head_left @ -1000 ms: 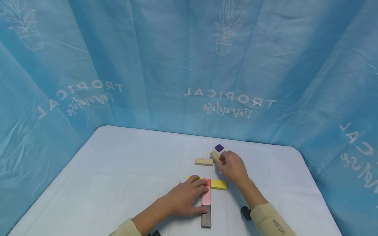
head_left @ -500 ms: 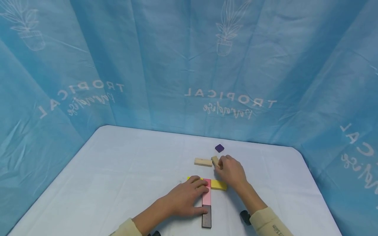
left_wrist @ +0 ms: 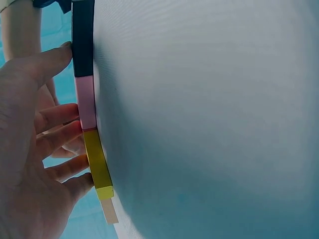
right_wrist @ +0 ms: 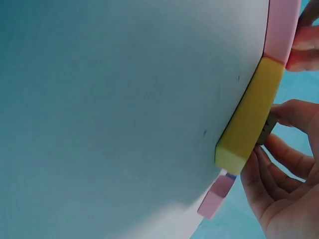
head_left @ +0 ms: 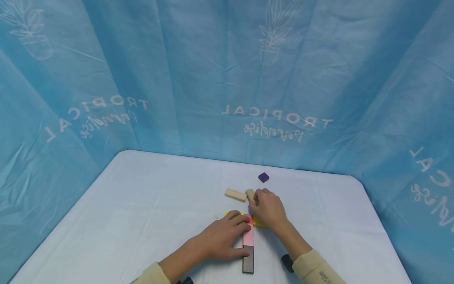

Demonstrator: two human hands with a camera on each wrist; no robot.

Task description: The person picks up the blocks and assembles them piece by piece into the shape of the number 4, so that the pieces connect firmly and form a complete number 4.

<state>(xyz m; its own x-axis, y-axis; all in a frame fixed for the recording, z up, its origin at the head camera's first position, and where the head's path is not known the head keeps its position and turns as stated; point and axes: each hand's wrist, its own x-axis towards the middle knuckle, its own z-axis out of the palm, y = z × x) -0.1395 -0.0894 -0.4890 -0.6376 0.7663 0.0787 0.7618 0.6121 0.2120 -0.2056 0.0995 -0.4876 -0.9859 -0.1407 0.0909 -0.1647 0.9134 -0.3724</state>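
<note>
My left hand (head_left: 223,238) lies with spread fingers over a row of blocks, its thumb on the dark grey block (head_left: 248,260). Its fingertips touch the pink blocks (head_left: 248,235) and the yellow block (left_wrist: 99,162) on the left side. Just beyond, my right hand (head_left: 271,207) pinches a plain wooden block (head_left: 250,194) between thumb and fingers, partly covering it. That block's far end meets or nearly meets a second wooden block (head_left: 235,195) lying at a slant. Another yellow block (right_wrist: 249,117) extends right from the pink row, mostly under my right hand in the head view.
A small dark purple block (head_left: 263,177) lies farther back on the white-covered table (head_left: 159,205). Blue printed curtains (head_left: 198,79) surround the table's back and sides. Black wrist straps show at both sleeves.
My right hand has come left and nearer with the wooden block. The second wooden block has shifted left and turned slightly. My left hand has stayed still.
</note>
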